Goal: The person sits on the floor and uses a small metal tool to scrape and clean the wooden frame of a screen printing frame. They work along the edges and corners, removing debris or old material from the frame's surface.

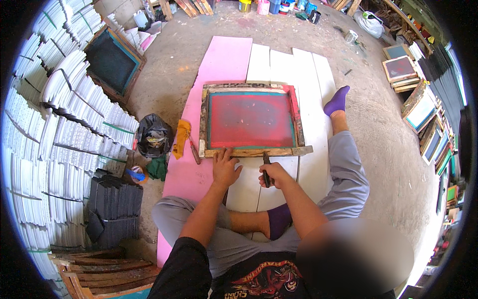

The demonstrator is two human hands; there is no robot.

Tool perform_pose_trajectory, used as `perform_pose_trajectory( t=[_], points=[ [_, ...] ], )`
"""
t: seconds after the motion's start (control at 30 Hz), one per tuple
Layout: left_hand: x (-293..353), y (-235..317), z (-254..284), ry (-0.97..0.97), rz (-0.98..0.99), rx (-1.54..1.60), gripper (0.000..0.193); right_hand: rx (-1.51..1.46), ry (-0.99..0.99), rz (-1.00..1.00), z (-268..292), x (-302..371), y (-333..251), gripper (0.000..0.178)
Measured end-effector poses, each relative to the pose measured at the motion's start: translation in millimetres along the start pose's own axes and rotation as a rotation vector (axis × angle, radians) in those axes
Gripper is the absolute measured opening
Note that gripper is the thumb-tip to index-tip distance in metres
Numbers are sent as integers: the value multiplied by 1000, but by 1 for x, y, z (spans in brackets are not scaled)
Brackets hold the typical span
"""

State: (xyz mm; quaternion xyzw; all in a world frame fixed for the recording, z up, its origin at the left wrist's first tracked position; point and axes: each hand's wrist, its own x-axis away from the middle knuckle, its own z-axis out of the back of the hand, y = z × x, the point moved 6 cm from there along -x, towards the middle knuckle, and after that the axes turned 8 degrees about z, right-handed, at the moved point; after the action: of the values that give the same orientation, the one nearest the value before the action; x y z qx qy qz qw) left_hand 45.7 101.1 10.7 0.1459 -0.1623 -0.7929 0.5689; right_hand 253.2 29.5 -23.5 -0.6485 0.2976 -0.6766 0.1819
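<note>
A wooden-framed printing screen (251, 119), its mesh stained red and dark with a teal border, lies flat in front of me. My left hand (225, 168) rests at its near wooden rail, fingers spread with the tips on the wood, holding nothing. My right hand (275, 175) is closed round dark-handled pliers (267, 169), whose jaws touch or nearly touch the same rail, right of its middle. Whether they grip anything is too small to tell. Left of the screen lies a thin tool with a red handle (194, 152), beside a mustard-coloured cloth (180, 139).
Pink and white boards (224, 60) lie under the screen and me. At left stand tall strapped stacks of white sheets (74, 99), a dark stack (114, 207) and a black bag (155, 135). More framed screens lean at left and right. Paint cans (244, 5) line the back.
</note>
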Motion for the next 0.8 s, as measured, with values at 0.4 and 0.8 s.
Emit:
perform_pose_trajectory(
  t=[0.4, 0.8],
  points=[
    [-3, 2, -4, 6, -3, -12, 30, 306, 192, 24, 2, 6, -6, 25],
    [2, 2, 19, 85, 55, 94, 26, 1009, 361, 336, -20, 37, -20, 33]
  ],
)
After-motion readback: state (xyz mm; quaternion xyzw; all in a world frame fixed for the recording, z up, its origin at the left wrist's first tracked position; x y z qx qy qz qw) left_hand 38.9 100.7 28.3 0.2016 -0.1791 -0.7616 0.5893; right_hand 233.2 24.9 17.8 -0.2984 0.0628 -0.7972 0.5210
